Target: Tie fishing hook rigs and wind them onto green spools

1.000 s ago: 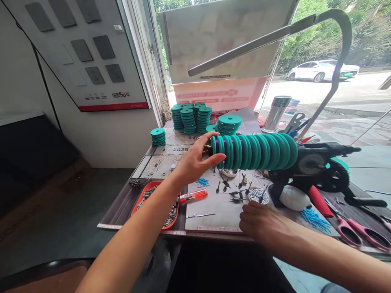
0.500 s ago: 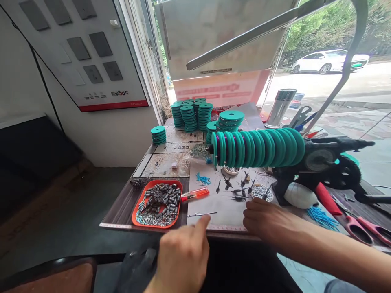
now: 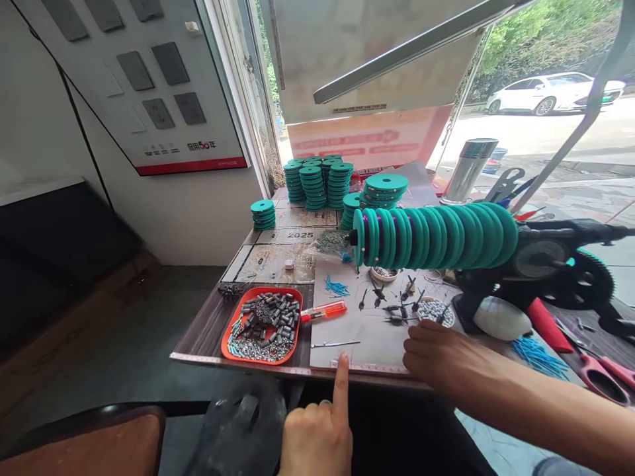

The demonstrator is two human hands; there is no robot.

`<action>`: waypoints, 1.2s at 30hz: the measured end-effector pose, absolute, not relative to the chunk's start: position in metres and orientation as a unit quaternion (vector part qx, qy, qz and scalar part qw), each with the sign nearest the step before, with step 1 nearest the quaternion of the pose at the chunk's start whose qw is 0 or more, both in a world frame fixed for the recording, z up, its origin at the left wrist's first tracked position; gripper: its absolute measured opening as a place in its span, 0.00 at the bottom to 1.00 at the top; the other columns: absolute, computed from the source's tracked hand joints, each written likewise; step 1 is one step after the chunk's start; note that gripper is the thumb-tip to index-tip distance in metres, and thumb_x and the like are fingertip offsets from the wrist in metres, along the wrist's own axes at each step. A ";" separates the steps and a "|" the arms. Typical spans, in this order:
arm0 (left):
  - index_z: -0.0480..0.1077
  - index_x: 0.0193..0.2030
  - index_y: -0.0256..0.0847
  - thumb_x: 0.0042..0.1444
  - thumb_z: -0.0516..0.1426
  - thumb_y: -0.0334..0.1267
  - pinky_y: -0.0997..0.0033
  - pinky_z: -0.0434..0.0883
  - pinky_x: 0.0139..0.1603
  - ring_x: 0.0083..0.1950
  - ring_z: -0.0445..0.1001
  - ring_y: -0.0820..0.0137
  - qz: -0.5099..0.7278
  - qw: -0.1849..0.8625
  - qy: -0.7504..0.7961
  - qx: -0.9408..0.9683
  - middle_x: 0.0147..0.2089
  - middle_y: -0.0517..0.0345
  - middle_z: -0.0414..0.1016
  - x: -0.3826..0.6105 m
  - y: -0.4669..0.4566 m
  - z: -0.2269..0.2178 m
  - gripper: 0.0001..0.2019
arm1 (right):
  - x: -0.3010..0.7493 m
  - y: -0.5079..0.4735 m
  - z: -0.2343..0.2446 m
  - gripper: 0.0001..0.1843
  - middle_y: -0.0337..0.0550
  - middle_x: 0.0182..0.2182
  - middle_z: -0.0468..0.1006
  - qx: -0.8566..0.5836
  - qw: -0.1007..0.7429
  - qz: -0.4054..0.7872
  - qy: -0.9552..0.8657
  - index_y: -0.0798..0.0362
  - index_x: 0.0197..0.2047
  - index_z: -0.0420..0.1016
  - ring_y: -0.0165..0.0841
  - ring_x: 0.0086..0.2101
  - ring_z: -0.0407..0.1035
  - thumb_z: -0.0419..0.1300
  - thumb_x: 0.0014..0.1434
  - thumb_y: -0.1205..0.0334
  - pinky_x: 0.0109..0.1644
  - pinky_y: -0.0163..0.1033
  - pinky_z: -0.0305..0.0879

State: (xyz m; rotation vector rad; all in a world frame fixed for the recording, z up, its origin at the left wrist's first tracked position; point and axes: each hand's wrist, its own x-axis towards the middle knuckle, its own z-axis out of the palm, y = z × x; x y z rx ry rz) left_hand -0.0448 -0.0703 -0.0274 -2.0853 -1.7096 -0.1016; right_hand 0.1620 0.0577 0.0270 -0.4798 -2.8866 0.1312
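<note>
My left hand (image 3: 320, 430) is low in front of the table edge, index finger pointing up at the edge, other fingers curled, nothing in it. My right hand (image 3: 439, 360) rests on the grey mat (image 3: 367, 337), fingers curled down near a small dish of beads (image 3: 432, 311); I cannot make out anything in it. A row of green spools (image 3: 436, 236) sits side by side on the shaft of a black winding machine (image 3: 546, 271). A thin needle (image 3: 335, 344) and an orange lighter (image 3: 325, 311) lie on the table near my left finger.
An orange tray (image 3: 233, 330) of small metal parts sits at the left front. Stacks of green spools (image 3: 317, 182) stand at the back. Red scissors (image 3: 602, 377), blue tubes (image 3: 538, 354), a steel flask (image 3: 466, 168) and a lamp arm (image 3: 421, 43) are to the right. A chair (image 3: 84, 439) is below left.
My left hand left the end of the spool row, dropped below the table edge and now points its index finger upward. The right hand has hardly moved.
</note>
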 end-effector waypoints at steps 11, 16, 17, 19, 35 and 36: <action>0.26 0.67 0.20 0.37 0.54 0.21 0.75 0.64 0.14 0.12 0.62 0.72 -0.054 0.230 -0.641 -0.730 0.14 0.71 0.63 -0.033 -0.076 -0.037 0.52 | 0.163 0.055 0.028 0.12 0.40 0.23 0.71 -0.168 0.109 0.038 -0.979 0.55 0.23 0.66 0.33 0.27 0.60 0.56 0.45 0.82 0.37 0.37 0.51; 0.40 0.67 0.23 0.38 0.54 0.21 0.75 0.64 0.14 0.13 0.63 0.72 -0.055 0.213 -0.643 -0.734 0.14 0.69 0.63 -0.031 -0.077 -0.036 0.47 | 0.164 0.056 0.029 0.12 0.39 0.22 0.69 -0.158 0.142 0.039 -0.976 0.55 0.22 0.66 0.33 0.26 0.58 0.55 0.45 0.82 0.35 0.37 0.50; 0.50 0.66 0.24 0.38 0.55 0.21 0.75 0.64 0.14 0.13 0.63 0.72 -0.052 0.207 -0.647 -0.732 0.14 0.68 0.62 -0.030 -0.077 -0.034 0.43 | 0.164 0.056 0.029 0.12 0.39 0.21 0.69 -0.157 0.147 0.037 -0.976 0.55 0.22 0.66 0.33 0.25 0.58 0.55 0.45 0.82 0.35 0.37 0.50; 0.64 0.59 0.28 0.37 0.55 0.21 0.74 0.65 0.14 0.12 0.63 0.72 -0.040 0.194 -0.662 -0.723 0.13 0.67 0.63 -0.026 -0.076 -0.030 0.36 | 0.164 0.056 0.031 0.13 0.39 0.21 0.68 -0.159 0.148 0.040 -0.975 0.55 0.22 0.65 0.33 0.26 0.58 0.54 0.44 0.83 0.36 0.37 0.50; 0.65 0.57 0.30 0.37 0.58 0.20 0.72 0.68 0.15 0.13 0.65 0.70 -0.012 0.190 -0.686 -0.702 0.13 0.63 0.65 -0.017 -0.074 -0.016 0.34 | 0.163 0.057 0.045 0.09 0.42 0.25 0.71 -0.193 0.030 0.034 -0.980 0.55 0.25 0.68 0.34 0.29 0.62 0.60 0.51 0.78 0.33 0.38 0.52; 0.65 0.57 0.30 0.37 0.58 0.20 0.72 0.68 0.15 0.13 0.65 0.70 -0.013 0.190 -0.686 -0.702 0.13 0.63 0.65 -0.017 -0.074 -0.015 0.34 | 0.162 0.057 0.048 0.09 0.42 0.25 0.72 -0.197 0.013 0.031 -0.980 0.55 0.25 0.69 0.35 0.30 0.63 0.60 0.50 0.78 0.34 0.38 0.53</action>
